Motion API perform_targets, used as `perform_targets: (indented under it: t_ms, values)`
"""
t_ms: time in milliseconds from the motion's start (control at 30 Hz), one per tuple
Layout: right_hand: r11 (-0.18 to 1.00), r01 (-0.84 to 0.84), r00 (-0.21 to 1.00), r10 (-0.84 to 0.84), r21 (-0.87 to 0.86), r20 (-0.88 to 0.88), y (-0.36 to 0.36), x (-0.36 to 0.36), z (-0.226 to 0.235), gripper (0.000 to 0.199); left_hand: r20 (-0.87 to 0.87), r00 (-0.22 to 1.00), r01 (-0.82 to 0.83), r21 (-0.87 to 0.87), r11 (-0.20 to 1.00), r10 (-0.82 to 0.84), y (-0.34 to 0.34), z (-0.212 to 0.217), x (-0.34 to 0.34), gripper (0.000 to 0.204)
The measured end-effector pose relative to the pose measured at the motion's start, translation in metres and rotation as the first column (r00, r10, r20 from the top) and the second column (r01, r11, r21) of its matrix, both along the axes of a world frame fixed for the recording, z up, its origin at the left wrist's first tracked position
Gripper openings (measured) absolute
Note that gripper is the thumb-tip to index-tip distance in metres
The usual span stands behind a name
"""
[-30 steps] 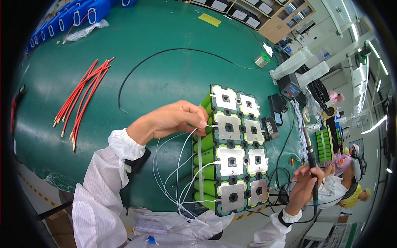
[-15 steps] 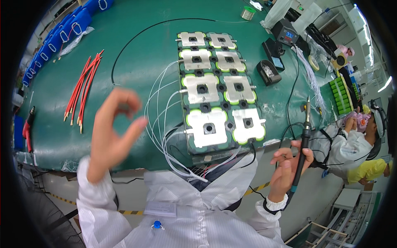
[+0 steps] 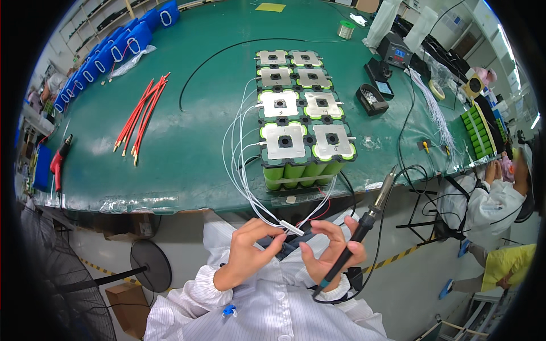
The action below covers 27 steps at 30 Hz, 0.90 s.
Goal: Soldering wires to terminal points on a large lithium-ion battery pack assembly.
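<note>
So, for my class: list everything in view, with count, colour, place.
Table: 1, green, centre
Battery pack: 1, green and silver, mid-table
Thin wires: several, white, pack's left
Connector: 1, white, front middle
Soldering iron: 1, black, front right
Thick wires: several, red, table's left
Hand tool: 1, red-black, left edge
Cases: several, blue, far left
Spool: 1, green-ended, far right
Soldering station: 1, black, right
Tray: 1, black, right of pack
Second pack: 1, green, right edge
Co-workers: several, in white or yellow, right
Left hand: 1, bare, at connector
Right hand: 1, bare, holding iron

Green bench point(image 3: 199, 162) with cell pack point(image 3: 307, 119), red wires point(image 3: 152, 96) and solder spool point(image 3: 345, 30)
</note>
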State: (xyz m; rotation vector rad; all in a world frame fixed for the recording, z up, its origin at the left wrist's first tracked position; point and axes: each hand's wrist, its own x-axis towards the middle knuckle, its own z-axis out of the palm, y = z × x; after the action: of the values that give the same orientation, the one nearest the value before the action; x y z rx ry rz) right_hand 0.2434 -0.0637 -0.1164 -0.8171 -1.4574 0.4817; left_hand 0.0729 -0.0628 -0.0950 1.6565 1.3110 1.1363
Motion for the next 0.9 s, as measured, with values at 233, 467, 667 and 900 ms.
perform_targets:
  t_ms: [233,467,667,900]
  values:
    - [0.995,0.087,0.995,-0.089,0.042,0.049,0.0,-0.006,0.011,0.085,0.131,0.984,0.138,-0.15,0.979,-0.119,-0.018,0.038,0.005,0.021]
    - [0.995,0.089,0.979,-0.094,-0.036,-0.181,0.008,0.01,0.036,0.075,0.566,0.79,0.437,-0.249,0.865,-0.236,-0.047,0.093,-0.087,0.006]
    - [0.997,0.051,0.982,-0.061,-0.061,-0.18,0.014,0.015,0.045,0.075,0.862,0.274,0.359,0.32,0.877,-0.427,-0.044,0.1,-0.148,0.03]
    - [0.99,0.058,0.984,-0.078,-0.126,-0.159,0.01,0.01,0.034,0.076,0.835,0.368,-0.042,0.454,0.89,-0.409,0.011,0.106,-0.156,0.029]
